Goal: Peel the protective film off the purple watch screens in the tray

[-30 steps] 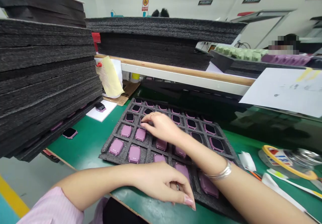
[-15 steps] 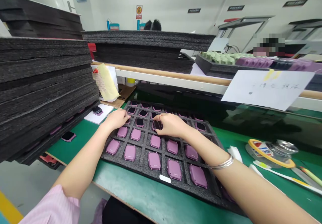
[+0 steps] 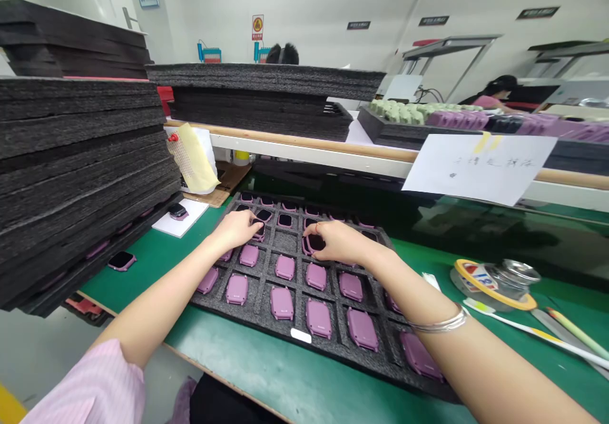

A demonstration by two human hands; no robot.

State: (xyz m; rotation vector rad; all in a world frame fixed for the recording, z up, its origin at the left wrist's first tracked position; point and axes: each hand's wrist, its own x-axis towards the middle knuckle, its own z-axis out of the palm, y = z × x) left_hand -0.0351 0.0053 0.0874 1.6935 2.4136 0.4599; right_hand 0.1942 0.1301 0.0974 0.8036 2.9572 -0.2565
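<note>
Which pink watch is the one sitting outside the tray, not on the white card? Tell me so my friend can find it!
Find the black foam tray on the green mat. Left of it stand tall stacks of dark foam sheets. The pink watch lies at their foot, black screen up, alone on the green, not on the white card.

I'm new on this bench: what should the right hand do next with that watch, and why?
Probably turn the pink smartwatch in the right hand over and seat it in its pocket of the black foam tray, back up. It seems tilted with its dark screen showing, while the nearest rows of watches lie pink backs up.
</note>
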